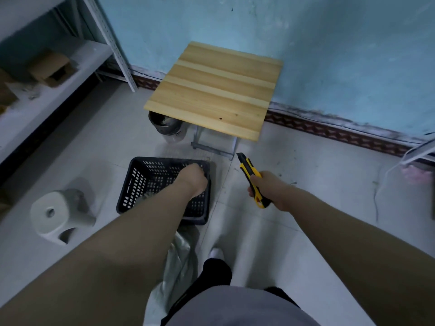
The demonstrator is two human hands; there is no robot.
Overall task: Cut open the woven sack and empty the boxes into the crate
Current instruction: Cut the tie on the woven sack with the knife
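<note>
Left hand [191,178] fisted on black crate [131,184] rim at seven o'clock; right hand [270,189] clamped on yellow utility knife [249,177]. Crate seemingly empty; unloading ahead.

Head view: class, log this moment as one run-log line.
left hand: gripping black crate rim | right hand: holding yellow utility knife | sack: none clearly seen | boxes: none in crate
</note>
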